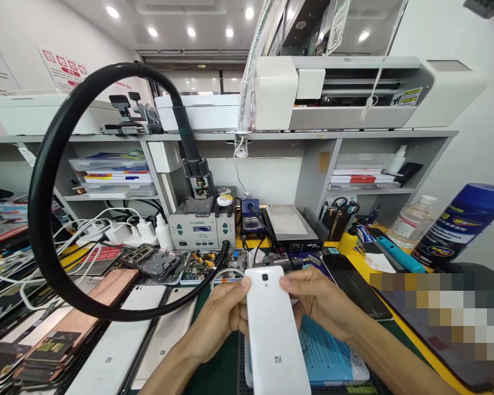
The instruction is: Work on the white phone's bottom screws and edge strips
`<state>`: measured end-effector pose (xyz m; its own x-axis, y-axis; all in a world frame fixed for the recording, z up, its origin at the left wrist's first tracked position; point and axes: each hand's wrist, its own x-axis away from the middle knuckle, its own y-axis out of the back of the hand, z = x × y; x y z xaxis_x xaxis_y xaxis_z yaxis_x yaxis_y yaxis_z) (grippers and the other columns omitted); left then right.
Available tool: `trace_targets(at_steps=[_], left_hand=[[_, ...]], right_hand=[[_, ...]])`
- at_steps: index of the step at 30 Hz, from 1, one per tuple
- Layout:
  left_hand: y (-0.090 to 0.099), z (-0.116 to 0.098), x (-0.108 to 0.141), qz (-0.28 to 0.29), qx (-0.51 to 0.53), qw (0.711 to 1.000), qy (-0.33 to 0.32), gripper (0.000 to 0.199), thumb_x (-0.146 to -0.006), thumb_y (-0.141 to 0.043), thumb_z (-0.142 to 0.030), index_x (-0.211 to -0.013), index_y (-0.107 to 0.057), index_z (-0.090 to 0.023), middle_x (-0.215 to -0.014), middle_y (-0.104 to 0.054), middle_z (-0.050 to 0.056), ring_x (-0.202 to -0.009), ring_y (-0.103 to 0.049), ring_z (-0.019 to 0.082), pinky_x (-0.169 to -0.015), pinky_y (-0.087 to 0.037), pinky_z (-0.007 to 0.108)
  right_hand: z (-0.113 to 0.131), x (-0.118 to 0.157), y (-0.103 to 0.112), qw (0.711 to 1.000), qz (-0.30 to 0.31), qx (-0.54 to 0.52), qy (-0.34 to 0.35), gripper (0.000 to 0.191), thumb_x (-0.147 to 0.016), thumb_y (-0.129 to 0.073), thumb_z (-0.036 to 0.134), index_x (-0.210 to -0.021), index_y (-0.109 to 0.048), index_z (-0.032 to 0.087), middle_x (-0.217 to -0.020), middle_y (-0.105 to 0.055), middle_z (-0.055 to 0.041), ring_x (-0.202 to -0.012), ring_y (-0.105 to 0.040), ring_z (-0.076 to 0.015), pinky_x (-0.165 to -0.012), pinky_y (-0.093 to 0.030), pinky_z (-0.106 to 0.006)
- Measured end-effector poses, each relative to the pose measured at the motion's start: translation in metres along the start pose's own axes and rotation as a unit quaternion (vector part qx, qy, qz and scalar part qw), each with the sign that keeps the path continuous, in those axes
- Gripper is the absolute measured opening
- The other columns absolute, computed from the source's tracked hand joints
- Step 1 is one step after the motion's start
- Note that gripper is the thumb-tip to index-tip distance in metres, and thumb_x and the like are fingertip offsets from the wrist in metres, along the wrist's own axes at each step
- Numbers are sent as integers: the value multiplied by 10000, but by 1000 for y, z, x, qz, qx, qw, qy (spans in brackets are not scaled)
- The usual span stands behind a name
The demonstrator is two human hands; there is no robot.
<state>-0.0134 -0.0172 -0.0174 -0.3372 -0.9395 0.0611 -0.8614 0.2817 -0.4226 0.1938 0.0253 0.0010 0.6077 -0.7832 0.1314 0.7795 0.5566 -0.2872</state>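
A white smartphone (273, 329) with a rear camera near its top and an "MI" logo lower down is held up, its back facing me. My left hand (226, 307) grips its upper left edge, thumb on the back, fingers curled behind. At the upper right edge, my right hand (312, 299) grips it the same way. The phone's screen side is hidden. Under it lies a blue-and-clear flat packet (333, 351) on a black perforated mat, partly covered by the phone and my right forearm.
A hot-air station (203, 233) with a thick black hose (41, 181) arching on the left stands behind. Several phones (119, 340) lie at left. A dark tablet-like panel (356, 285), a clear bottle (413, 222) and a blue spray can (463, 225) are at right.
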Motion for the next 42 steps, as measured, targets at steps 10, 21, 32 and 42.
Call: trace_targets(at_steps=[10,21,32,42], left_hand=[[3,-5,-1,-17,-37,999,-28,353,-916,-607,-408,-805,-715,-91,-655,-710,101,-527,-656,162,-496,-526,243],[0,1,0,-6,-24,1000,1,423,-855,-668,-504,-732,-695,-100,-684,-723,116,-510,-651,152,-468,-516,224],[5,1,-2,14,19,997,71,339,-914,-607,-414,-952,-713,-94,-758,-734,122,-560,-682,166,-466,-525,225],[8,-3,2,51,20,994,98,304,-862,-688,-298,-1022,-737,-43,-807,-752,166,-594,-694,182,-513,-545,233]], right_hand=[[-9,-2,0,1000,4,-17,-12,315,-810,-753,382,-870,-765,74,-704,-720,-93,-557,-698,-178,-455,-578,-252],[-9,-5,0,998,31,-13,-60,471,-876,-631,524,-766,-688,70,-616,-707,-116,-407,-634,-151,-328,-497,-202],[-11,-8,4,998,-28,17,-44,503,-845,-659,568,-682,-663,93,-476,-645,-59,-329,-561,-114,-300,-471,-181],[-3,-5,6,998,-13,43,-46,536,-928,-536,571,-710,-684,105,-578,-688,-76,-393,-601,-129,-362,-526,-226]])
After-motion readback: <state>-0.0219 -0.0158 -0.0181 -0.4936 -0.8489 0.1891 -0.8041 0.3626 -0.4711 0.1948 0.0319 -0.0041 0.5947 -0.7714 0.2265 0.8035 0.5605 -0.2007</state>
